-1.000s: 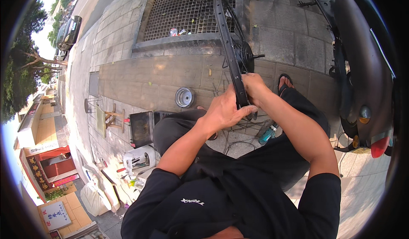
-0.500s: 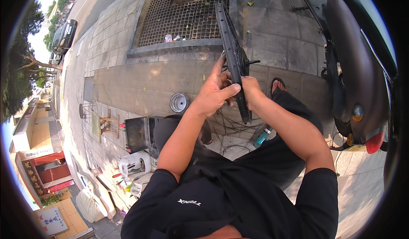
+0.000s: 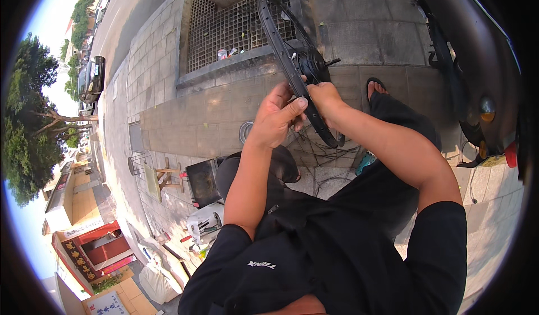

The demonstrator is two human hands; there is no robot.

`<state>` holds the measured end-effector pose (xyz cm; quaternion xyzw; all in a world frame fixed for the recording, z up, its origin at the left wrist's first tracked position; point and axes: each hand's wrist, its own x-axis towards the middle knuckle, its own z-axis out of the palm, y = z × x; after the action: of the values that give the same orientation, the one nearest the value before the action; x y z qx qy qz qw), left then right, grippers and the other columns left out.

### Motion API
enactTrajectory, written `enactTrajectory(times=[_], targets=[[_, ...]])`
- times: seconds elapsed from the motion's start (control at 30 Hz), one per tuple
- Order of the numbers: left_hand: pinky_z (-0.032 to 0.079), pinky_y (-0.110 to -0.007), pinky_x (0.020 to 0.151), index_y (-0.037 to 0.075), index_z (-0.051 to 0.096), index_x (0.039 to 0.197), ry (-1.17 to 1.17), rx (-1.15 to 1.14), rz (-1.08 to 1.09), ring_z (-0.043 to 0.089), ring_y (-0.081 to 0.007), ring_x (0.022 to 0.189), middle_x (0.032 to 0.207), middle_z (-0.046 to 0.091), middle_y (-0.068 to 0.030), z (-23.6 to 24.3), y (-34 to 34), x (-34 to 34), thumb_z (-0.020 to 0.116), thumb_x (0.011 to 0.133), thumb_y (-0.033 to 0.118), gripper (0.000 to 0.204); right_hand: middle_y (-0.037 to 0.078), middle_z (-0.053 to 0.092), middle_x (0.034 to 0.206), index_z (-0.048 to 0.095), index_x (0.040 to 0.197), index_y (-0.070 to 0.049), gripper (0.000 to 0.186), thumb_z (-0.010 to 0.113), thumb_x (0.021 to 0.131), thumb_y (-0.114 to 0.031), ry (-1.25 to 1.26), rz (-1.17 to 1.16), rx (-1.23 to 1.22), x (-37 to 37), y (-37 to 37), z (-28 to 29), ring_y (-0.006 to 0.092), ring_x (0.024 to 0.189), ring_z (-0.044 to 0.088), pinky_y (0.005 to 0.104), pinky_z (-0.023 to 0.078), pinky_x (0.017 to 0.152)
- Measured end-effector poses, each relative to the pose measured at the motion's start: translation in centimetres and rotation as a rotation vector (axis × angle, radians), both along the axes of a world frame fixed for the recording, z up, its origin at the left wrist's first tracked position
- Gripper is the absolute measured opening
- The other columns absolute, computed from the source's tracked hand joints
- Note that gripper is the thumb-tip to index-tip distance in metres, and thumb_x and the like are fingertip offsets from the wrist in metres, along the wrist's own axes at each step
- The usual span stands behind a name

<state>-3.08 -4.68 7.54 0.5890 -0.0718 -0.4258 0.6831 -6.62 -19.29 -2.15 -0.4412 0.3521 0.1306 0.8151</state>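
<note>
A black spoked wheel rim (image 3: 282, 54) stands tilted in front of me, with a thick black hub (image 3: 310, 63) and its axle at the centre. On the rim's left side, my left hand (image 3: 276, 116) is closed, thumb and fingertips against its outer face. From the other side, my right hand (image 3: 327, 100) reaches in with bent, closed fingers by the spokes; whatever is in them is hidden. Loose thin spokes (image 3: 314, 153) lie on the paving below the wheel. Close to my left wrist, a round metal bowl (image 3: 245, 131) is partly covered.
A teal tool (image 3: 365, 162) lies by my right leg. To the left are a black case (image 3: 203, 182), a small wooden stool (image 3: 168, 178) and a white container (image 3: 203, 223) of tools. A dark vehicle (image 3: 477, 62) stands right; a tree grate (image 3: 216, 29) lies ahead.
The wheel has tilted, its top leaning further left and more of the hub side showing. Both hands stay on it. The whole view has shifted, so surroundings sit further right.
</note>
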Motion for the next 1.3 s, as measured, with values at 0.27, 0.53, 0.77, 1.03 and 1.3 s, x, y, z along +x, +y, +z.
enactTrajectory(times=[0.27,0.53,0.77,1.03,1.3], targets=[[0.057,-0.029,0.083,-0.004,0.047,0.145,-0.218,0.042,-0.03,0.065,-0.0152,0.104,0.119,0.065,-0.01,-1.8,0.7,-1.7,0.077,0.098,0.014,0.058,0.019,0.071,0.084,0.07,0.098,0.012,0.033,0.059,0.098,-0.019,-0.064,-0.094,0.011,-0.3,0.2,1.9,0.0254,0.066,0.07,0.0415,0.055,0.055],[0.056,-0.036,0.097,-0.004,0.034,0.15,-0.741,0.303,0.083,0.062,-0.0191,0.116,0.134,0.054,-0.0137,-3.4,-1.1,-8.0,0.076,0.093,0.003,0.071,0.016,0.072,0.081,0.073,0.091,0.008,0.029,0.064,0.094,-0.019,0.001,-0.072,0.012,0.6,0.3,0.1,0.0252,0.065,0.069,0.0429,0.054,0.058],[0.053,-0.03,0.095,-0.005,0.038,0.147,-0.686,0.132,0.191,0.062,-0.0149,0.107,0.123,0.059,-0.0095,-4.4,-1.2,-4.1,0.064,0.092,-0.001,0.061,0.008,0.061,0.071,0.066,0.082,0.0,0.016,0.062,0.094,-0.011,-0.018,-0.167,0.226,3.1,0.9,0.6,0.017,0.052,0.051,0.035,0.041,0.047],[0.053,-0.027,0.091,-0.004,0.051,0.14,-0.712,0.256,0.206,0.063,-0.0112,0.105,0.118,0.065,-0.0073,-4.2,0.6,-1.8,0.065,0.088,-0.002,0.054,0.006,0.059,0.072,0.064,0.082,-0.001,0.013,0.059,0.092,-0.008,-0.076,-0.136,0.142,5.1,1.8,0.8,0.017,0.055,0.052,0.0345,0.039,0.047],[0.054,-0.025,0.082,-0.004,0.06,0.13,-0.668,0.319,0.256,0.065,-0.0086,0.096,0.109,0.07,-0.005,-3.3,0.8,-1.4,0.071,0.083,0.003,0.049,0.01,0.06,0.074,0.061,0.083,0.002,0.011,0.06,0.089,-0.008,-0.057,0.019,-0.023,5.3,0.6,-0.8,0.018,0.056,0.053,0.0366,0.039,0.045]])
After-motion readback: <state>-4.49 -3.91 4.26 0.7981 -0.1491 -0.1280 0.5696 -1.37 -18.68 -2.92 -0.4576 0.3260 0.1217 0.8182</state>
